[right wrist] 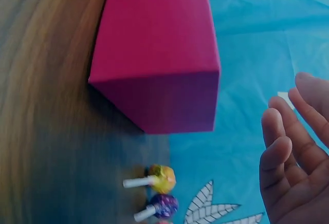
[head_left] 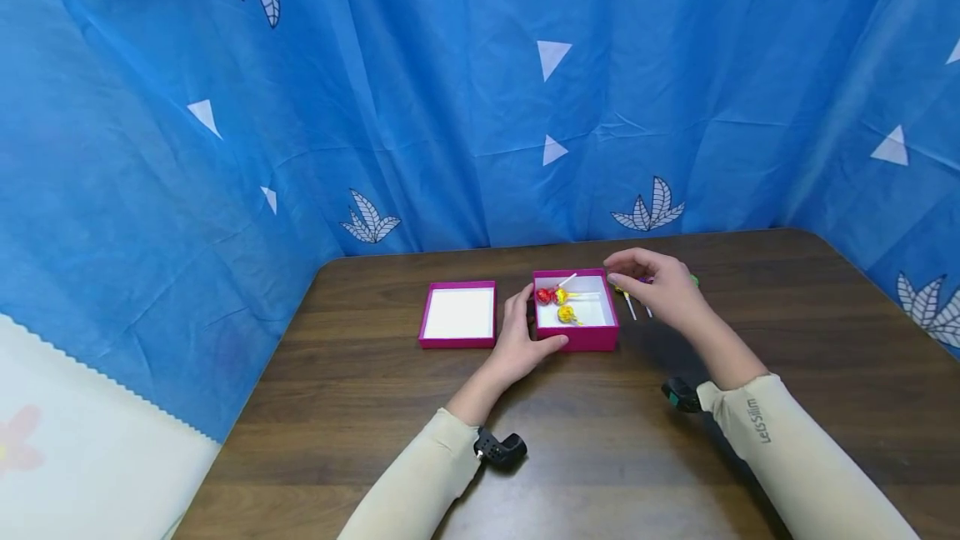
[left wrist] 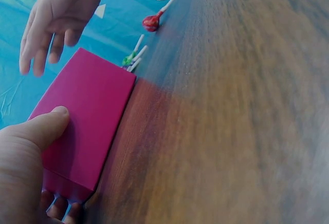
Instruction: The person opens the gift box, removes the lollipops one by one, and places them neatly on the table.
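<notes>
A magenta box (head_left: 588, 341) with a white inside stands uncovered on the table. My left hand (head_left: 519, 345) grips its near left corner, thumb on the front wall and fingers round the left side. Inside lie a red lollipop (head_left: 545, 296) and two yellow lollipops (head_left: 566, 314). Over the box's right edge hovers my right hand (head_left: 660, 286), fingers loosely bent and nothing between them. Beside the box, partly hidden by that hand, lie a yellow-wrapped lollipop (right wrist: 162, 178) and a purple lollipop (right wrist: 163, 206).
Left of the box a matching lid (head_left: 458, 343) lies with its white inside up. A green lollipop (left wrist: 128, 59) and a red lollipop (left wrist: 151, 23) lie on the table's right side. A blue patterned curtain (head_left: 450, 107) hangs behind the wooden table (head_left: 360, 407).
</notes>
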